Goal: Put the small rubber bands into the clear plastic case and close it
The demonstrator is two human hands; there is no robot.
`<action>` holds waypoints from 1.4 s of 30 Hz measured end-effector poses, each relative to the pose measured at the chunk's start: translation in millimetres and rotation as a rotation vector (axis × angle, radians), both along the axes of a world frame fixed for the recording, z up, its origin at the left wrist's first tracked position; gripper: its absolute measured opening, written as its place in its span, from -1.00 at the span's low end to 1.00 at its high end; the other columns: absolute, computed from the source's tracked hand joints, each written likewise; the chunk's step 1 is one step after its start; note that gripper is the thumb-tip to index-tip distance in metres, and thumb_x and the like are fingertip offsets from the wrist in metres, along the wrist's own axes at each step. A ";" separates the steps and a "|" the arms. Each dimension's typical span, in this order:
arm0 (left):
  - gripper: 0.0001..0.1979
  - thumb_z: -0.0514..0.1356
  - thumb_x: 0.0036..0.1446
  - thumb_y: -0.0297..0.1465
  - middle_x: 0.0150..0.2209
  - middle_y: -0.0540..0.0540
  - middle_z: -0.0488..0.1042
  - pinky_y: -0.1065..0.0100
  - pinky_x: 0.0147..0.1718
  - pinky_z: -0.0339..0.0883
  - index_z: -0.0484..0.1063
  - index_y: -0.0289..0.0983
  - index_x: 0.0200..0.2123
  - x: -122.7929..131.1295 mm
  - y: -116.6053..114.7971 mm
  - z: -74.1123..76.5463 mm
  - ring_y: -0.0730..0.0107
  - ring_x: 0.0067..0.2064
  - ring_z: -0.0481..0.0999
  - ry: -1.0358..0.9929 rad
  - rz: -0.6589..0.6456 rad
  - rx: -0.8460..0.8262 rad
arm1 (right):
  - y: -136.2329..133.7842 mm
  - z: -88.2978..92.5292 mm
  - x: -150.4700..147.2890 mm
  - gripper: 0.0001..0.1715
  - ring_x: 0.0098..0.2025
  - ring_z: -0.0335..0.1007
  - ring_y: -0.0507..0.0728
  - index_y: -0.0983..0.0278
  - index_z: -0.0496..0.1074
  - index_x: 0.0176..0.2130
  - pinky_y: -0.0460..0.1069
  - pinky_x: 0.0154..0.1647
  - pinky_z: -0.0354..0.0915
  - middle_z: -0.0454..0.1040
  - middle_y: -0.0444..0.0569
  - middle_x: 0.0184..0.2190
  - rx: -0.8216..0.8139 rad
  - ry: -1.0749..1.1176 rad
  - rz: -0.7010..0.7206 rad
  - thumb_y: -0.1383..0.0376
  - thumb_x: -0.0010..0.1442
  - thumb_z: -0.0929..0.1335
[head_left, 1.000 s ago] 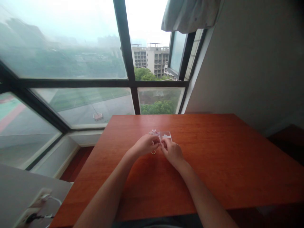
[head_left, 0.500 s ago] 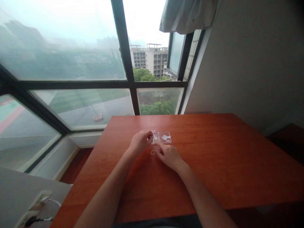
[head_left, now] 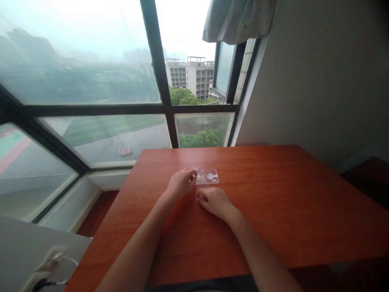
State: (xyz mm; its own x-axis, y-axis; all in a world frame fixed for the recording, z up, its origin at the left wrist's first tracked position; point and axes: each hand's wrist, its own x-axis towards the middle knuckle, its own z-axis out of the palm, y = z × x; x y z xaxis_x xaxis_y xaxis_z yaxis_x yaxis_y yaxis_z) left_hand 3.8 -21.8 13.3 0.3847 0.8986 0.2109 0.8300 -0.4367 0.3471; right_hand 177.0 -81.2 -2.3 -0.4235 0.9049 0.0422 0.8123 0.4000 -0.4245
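A small clear plastic box [head_left: 199, 182] lies open on the table, with several tiny pieces in its left half. Its flat lid [head_left: 212, 176], printed in white, is folded out to the right. Curled at the box's left edge, my left hand [head_left: 181, 181] is closed with thumb and fingers gripping that side. My right hand [head_left: 215, 199] rests just in front of the box, fingers bent in a pinch at a small ring [head_left: 197, 200] on the tabletop. Part of the ring is hidden by the fingertips.
The reddish-brown wooden table [head_left: 273, 211] reaches to the window [head_left: 200, 129] at the back. A plain wall [head_left: 304, 89] stands on the right. At lower left, plugs and cords sit in a wall socket [head_left: 54, 257].
My right hand has drawn back from the box toward me, and its fingertips have closed on the ring that lay uncovered before. My left hand has stayed nearly still at the box.
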 end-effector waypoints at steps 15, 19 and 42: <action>-0.84 0.12 0.09 -0.45 -0.36 -0.05 0.52 0.48 -0.39 0.20 0.51 -0.24 -0.30 -0.1 -0.1 6.9 0.46 -0.39 0.42 -0.175 -0.085 -0.006 | 2.4 -2.3 0.8 -0.80 -0.30 0.46 0.11 0.20 0.45 -0.26 -0.07 -0.37 0.13 0.55 -0.02 -0.32 0.020 -0.086 -0.168 0.20 0.23 0.27; -0.84 0.12 0.11 -0.41 -0.42 -0.04 0.50 0.50 -0.45 0.15 0.51 -0.28 -0.33 2.7 -0.9 6.9 0.51 -0.45 0.36 -0.229 -0.152 -0.087 | 6.2 -2.8 2.9 -0.79 -0.31 0.46 0.10 0.19 0.44 -0.21 -0.08 -0.37 0.13 0.55 -0.05 -0.34 0.069 0.007 -0.258 0.18 0.25 0.26; -0.87 0.15 0.11 -0.36 -0.35 -0.05 0.51 0.45 -0.40 0.17 0.49 -0.23 -0.32 5.0 1.5 -4.1 0.45 -0.41 0.40 -0.155 0.021 0.026 | 9.2 -4.0 7.3 -0.83 -0.29 0.48 0.10 0.17 0.41 -0.19 -0.10 -0.37 0.14 0.56 -0.10 -0.36 0.136 0.132 -0.335 0.25 0.23 0.27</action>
State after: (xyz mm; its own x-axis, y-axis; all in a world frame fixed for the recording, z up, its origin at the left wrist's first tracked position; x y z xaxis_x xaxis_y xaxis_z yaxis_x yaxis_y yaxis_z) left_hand 8.9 -20.3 9.2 0.3270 0.8997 0.2892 0.7762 -0.4303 0.4609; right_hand 184.2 -72.0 -6.3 -0.0878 0.9746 0.2058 0.8495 0.1812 -0.4956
